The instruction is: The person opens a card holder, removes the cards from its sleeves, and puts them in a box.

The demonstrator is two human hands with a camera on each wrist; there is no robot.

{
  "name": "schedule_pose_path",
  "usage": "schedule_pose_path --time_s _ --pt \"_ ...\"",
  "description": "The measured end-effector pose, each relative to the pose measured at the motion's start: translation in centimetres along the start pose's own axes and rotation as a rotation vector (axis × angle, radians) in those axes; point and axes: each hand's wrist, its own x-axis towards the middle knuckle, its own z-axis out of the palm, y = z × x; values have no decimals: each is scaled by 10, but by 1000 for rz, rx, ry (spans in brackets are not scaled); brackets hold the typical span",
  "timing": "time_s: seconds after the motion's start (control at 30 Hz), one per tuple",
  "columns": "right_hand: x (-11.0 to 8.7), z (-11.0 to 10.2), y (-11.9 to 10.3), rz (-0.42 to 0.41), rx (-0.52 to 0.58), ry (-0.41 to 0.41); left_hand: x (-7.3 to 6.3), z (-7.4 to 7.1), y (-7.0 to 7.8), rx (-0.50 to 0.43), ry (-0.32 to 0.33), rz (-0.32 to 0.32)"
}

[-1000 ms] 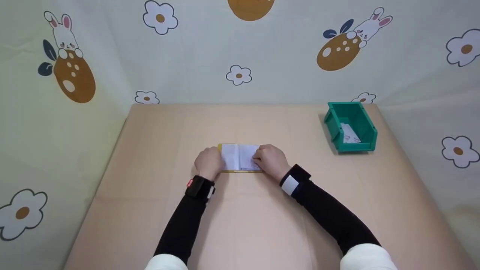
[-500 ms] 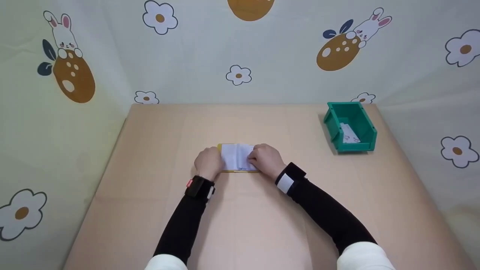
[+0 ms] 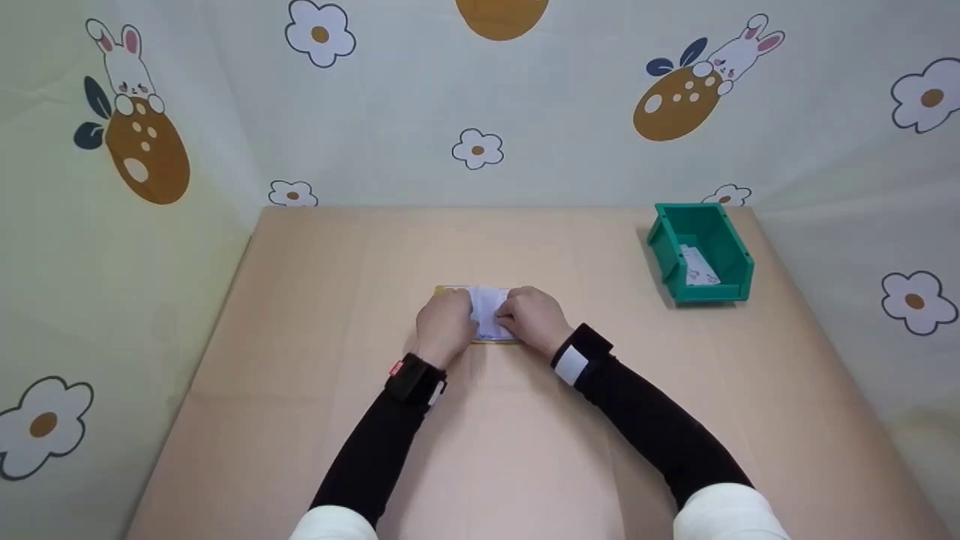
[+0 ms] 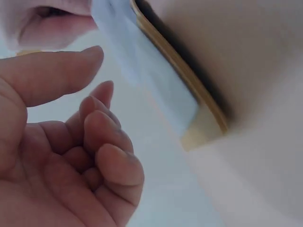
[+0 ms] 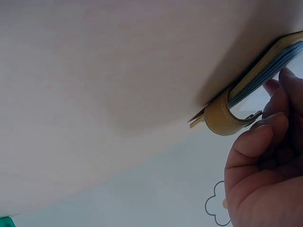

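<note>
A small tan card holder [image 4: 208,111] lies spread on the table between both hands, its pale clear-looking sleeves [image 3: 489,311] turned up. My right hand [image 3: 534,319] pinches a sleeve at the right half with thumb and fingertips. In the right wrist view, a curved strap with a metal snap [image 5: 220,116] sticks out beside its fingers. Over the left half of the holder is my left hand [image 3: 445,322], covering that side in the head view. Its thumb [image 4: 66,73] and loosely bent fingers stand apart with nothing between them, close to the sleeves.
At the back right of the table [image 3: 315,300] stands a green bin [image 3: 709,294] with white printed cards [image 3: 700,264] inside. Patterned cloth [image 3: 390,112] with rabbits and flowers hangs behind and at both sides.
My right hand has shifted slightly left, carrying the sleeve edge with it. In the last half second my left hand has left the holder's left edge and moved right over the sleeves.
</note>
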Motion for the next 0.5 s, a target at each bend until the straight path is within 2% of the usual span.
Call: schedule_pose_path --time_s 0.1,0.27,0.37,0.5 --pt "0 1 1 5 9 1 0 4 6 -13 -18 70" --pt "0 2 2 11 11 11 -2 11 10 7 14 189" --pt "0 1 1 19 15 10 -2 15 11 31 26 214" --pt "-1 -1 0 14 25 8 -1 18 12 64 39 217"
